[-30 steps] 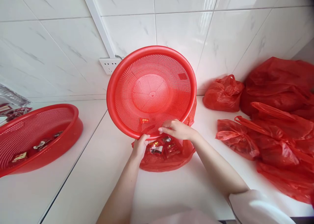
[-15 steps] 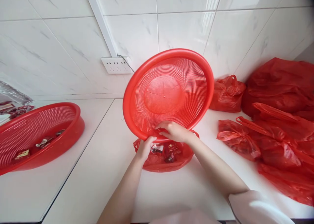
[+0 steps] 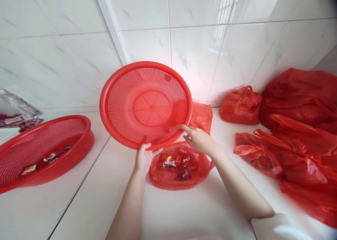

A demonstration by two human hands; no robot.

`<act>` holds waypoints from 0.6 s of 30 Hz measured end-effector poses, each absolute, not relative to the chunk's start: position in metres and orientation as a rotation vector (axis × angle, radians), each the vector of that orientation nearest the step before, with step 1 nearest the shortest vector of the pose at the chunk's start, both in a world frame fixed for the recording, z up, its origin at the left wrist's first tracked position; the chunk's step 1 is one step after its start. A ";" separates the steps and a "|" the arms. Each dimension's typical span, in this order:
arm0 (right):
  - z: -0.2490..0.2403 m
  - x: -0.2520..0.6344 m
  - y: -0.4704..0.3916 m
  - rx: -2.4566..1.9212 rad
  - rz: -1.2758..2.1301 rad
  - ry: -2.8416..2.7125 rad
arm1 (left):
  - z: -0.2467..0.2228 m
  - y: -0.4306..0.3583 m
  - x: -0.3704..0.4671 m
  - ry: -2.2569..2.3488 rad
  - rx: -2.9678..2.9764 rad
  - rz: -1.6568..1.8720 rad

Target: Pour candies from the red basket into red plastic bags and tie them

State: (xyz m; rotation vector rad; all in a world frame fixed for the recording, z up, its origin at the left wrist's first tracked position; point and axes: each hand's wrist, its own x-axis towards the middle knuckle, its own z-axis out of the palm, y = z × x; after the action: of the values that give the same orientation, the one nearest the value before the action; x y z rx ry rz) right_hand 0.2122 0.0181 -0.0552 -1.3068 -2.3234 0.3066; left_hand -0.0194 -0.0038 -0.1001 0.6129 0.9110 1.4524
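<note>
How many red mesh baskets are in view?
2: the tilted basket, held by the left hand, and the far-left basket on the counter, cut off by the picture's edge.

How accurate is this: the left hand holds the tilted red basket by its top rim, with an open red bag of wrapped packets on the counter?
Not quite: the left hand holds the tilted red basket by its lower rim, as the head view shows. The rest is right.

On the table [image 3: 205,210], a basket [image 3: 65,171] stands left, several bags [image 3: 297,155] toward the right edge, a bag [image 3: 171,184] of packets [image 3: 184,161] between.
</note>
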 end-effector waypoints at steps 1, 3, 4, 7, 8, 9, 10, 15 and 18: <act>-0.057 0.212 0.020 -1.298 0.266 -2.256 | -0.096 -0.006 -0.024 0.897 0.649 1.402; -0.060 0.212 0.025 -1.195 0.230 -2.090 | -0.085 -0.012 -0.037 0.912 0.788 1.204; -0.061 0.213 0.027 -1.136 0.223 -2.007 | -0.080 -0.015 -0.046 0.952 0.881 1.090; -0.060 0.216 0.030 -1.046 0.183 -1.854 | -0.063 -0.024 -0.084 1.300 1.136 1.035; -0.059 0.218 0.029 -1.045 0.155 -1.836 | -0.059 -0.027 -0.098 1.512 1.125 1.202; -0.057 0.221 0.029 -1.053 0.130 -1.821 | -0.056 -0.030 -0.113 1.767 1.061 1.383; -0.056 0.224 0.029 -1.063 0.106 -1.801 | -0.054 -0.033 -0.126 2.068 0.986 1.462; -0.046 0.241 0.029 -1.051 0.072 -1.639 | -0.062 -0.045 -0.177 2.617 0.651 1.259; -0.042 0.253 0.030 -1.026 0.143 -1.554 | -0.070 -0.046 -0.197 2.652 0.699 1.386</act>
State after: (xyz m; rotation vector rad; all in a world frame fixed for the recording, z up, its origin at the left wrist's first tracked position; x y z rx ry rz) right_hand 0.2528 0.0302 -0.0416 -1.0256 -1.5542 0.1428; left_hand -0.1970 -0.0459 -0.0702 0.6989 2.6524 1.3857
